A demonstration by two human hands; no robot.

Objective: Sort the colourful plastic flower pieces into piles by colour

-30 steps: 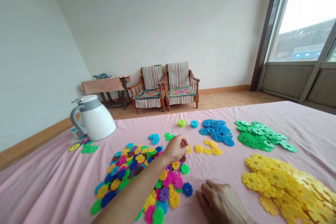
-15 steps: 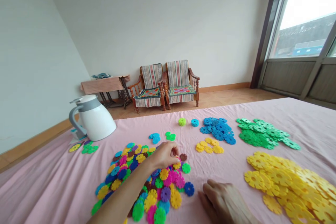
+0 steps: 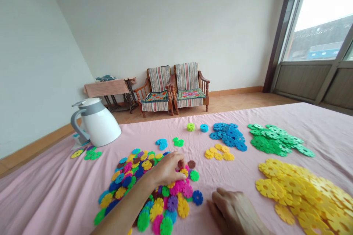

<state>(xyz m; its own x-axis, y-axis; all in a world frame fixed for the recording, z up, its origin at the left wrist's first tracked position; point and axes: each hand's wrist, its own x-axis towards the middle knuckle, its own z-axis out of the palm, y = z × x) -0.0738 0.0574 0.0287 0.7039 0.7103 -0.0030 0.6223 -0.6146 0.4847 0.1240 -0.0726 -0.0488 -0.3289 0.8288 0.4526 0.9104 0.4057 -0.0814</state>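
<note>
My left hand [image 3: 168, 169] reaches over a spread-out pile of multicoloured flower-shaped plastic discs [image 3: 156, 209]. Its thumb and forefinger close round a yellow disc [image 3: 184, 172] at the pile's right edge; the other fingers are curled and partly hidden. Beside the pile, my right hand [image 3: 233, 209] lies palm down on the pink cloth, holding nothing, its fingers loosely bent. A dark blue disc [image 3: 198, 197] lies just left of it. Near my left hand are a brown disc [image 3: 191, 163] and a bright green disc [image 3: 194, 175].
Yellow discs [image 3: 303, 194] are heaped at right, green discs [image 3: 275, 139] and blue discs [image 3: 228, 135] behind. Small groups include light yellow discs [image 3: 219, 152], a lime stack [image 3: 190, 127] and a cyan stack [image 3: 204, 128]. A white jug [image 3: 102, 125] stands at left; two chairs [image 3: 189, 84] stand beyond.
My left hand has dropped slightly toward me, its thumb now by the yellow disc. My right hand stays resting on the cloth. The whole view has shifted a little.
</note>
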